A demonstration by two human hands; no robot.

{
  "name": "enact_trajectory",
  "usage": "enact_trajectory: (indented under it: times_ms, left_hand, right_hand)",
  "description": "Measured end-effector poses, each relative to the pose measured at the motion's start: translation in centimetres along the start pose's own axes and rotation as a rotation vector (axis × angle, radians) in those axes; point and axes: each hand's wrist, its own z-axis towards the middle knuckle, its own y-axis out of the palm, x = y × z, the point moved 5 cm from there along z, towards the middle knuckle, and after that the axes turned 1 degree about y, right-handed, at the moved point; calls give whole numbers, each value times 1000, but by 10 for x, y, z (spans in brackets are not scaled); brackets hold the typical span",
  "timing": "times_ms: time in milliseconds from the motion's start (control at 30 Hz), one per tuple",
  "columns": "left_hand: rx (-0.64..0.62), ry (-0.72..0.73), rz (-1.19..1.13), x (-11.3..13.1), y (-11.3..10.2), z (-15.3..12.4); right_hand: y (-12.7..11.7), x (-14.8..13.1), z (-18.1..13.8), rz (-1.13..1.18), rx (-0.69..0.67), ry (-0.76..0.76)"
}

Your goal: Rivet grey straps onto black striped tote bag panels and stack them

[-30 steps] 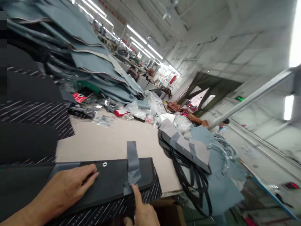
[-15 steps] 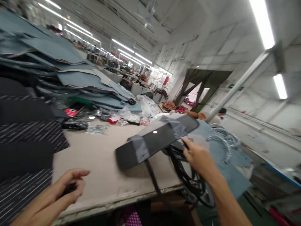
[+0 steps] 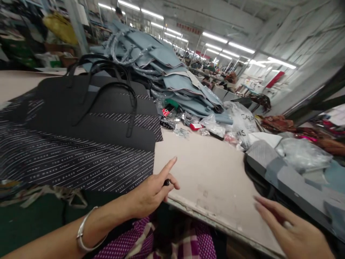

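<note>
My left hand (image 3: 155, 190) hovers over the table's front edge, index finger stretched out. Its other fingers curl round a small black object (image 3: 167, 182), mostly hidden, whose kind I cannot make out. My right hand (image 3: 296, 230) is above the table at the lower right, thumb and fingers apart, with nothing seen between them. Just beyond it lies a dark bag piece (image 3: 292, 183) with grey tape strips across it, partly outside the view. Left of my left hand, black bag panels (image 3: 115, 126) with thin looped handles and striped, lettered lining overlap in a pile.
A tall heap of blue-grey bag pieces (image 3: 164, 57) stands behind the black ones. Small plastic-wrapped parts and a red-and-white item (image 3: 196, 126) lie along the back of the beige tabletop (image 3: 210, 162). Clear plastic bags (image 3: 304, 154) are at the right.
The view has swung left, bringing the black panels into sight. My right hand has let go of the taped bag piece, which now lies on the table at the right.
</note>
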Motion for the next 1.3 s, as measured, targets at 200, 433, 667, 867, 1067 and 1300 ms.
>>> enact_trajectory:
  times_ms: [200, 433, 667, 867, 1067, 1300]
  left_hand:
    - [-34, 2, 83, 10, -7, -7]
    - [-80, -65, 194, -7, -21, -19]
    - [-136, -132, 264, -19, -32, -25]
    - [-127, -153, 163, -28, -38, -28]
    - [-154, -135, 175, -29, -37, -27]
    - [-159, -147, 103, -32, -43, -21]
  right_hand:
    - [117, -142, -18, 362, -313, -286]
    - [163, -181, -24, 434, -471, -421]
    - [181, -194, -28, 297, -445, -589]
    - [190, -203, -26, 281, -457, -650]
    - [201, -205, -28, 138, -445, -675]
    - [211, -199, -20, 259, -480, -546]
